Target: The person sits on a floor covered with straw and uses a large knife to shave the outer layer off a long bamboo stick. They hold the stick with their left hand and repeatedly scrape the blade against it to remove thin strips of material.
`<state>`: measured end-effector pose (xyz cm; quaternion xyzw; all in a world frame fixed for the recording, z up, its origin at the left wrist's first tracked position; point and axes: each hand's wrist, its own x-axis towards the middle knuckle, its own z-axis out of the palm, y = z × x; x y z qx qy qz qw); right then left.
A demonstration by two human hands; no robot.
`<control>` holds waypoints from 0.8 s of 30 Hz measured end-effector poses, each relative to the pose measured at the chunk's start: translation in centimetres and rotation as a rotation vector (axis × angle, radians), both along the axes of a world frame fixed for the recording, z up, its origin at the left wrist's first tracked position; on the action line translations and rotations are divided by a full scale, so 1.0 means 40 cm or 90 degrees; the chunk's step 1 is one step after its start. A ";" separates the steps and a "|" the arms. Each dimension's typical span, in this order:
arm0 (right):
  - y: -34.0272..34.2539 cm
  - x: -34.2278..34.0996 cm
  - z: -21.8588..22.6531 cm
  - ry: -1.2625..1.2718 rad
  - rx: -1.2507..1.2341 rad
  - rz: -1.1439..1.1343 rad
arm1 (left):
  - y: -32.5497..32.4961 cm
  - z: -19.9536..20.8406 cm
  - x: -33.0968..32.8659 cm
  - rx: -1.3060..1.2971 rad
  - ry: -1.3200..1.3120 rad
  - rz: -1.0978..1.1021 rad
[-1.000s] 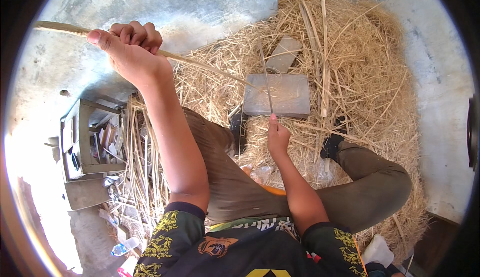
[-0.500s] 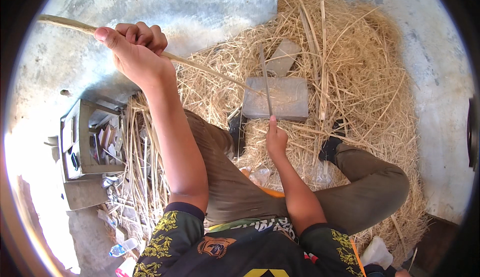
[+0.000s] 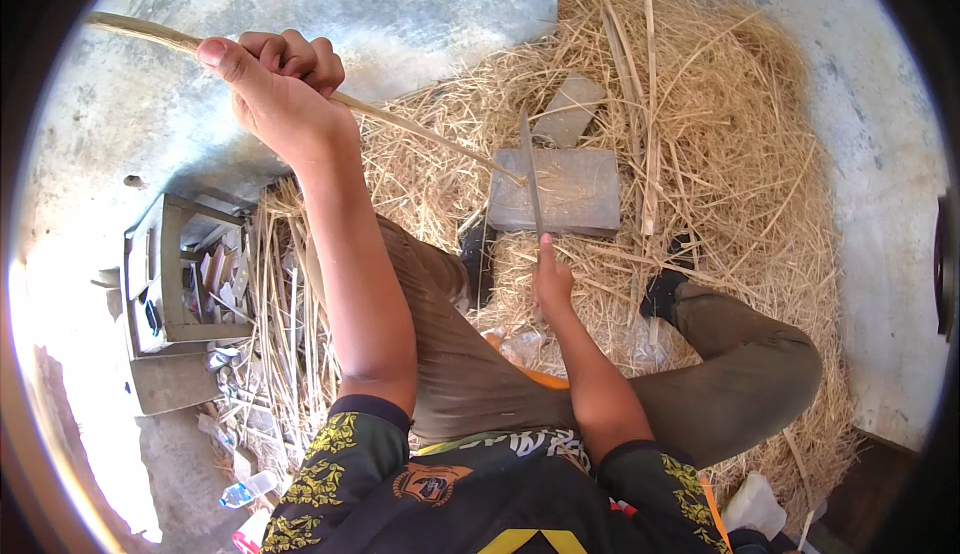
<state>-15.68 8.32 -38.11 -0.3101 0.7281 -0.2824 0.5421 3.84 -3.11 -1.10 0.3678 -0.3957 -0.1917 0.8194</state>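
High at the left, my left hand (image 3: 290, 89) is closed around a long, thin, pale wooden strip (image 3: 430, 135), which looks like split bamboo. One end runs out to the upper left; the other slopes down to the top of a grey rectangular block (image 3: 580, 189). My right hand (image 3: 552, 279), in front of the block, grips a long-bladed knife (image 3: 532, 174) by its handle, mostly hidden in the fist. The narrow blade points away from me, over the block, beside the strip's lower end. Whether blade and strip touch, I cannot tell.
Straw-like shavings (image 3: 740, 144) heap around the block and against the walls. A flat grey slab (image 3: 570, 111) lies just behind the block. Longer strips (image 3: 650, 114) rest to its right. At left stand a wooden frame box (image 3: 205, 334) with scraps and a plastic bottle (image 3: 248, 490).
The knife's tip has come slightly nearer to me over the block. My left hand has shifted a little, still holding the strip. The whole view has moved slightly.
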 end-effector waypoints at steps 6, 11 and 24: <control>-0.009 0.003 0.024 0.015 -0.214 -0.004 | -0.006 -0.005 0.012 -0.011 -0.008 -0.004; 0.035 -0.012 -0.024 0.261 0.087 0.100 | -0.009 -0.005 0.009 -0.015 -0.017 -0.012; -0.008 -0.041 0.027 -0.240 0.035 -0.290 | -0.056 -0.076 0.005 0.013 0.116 -0.059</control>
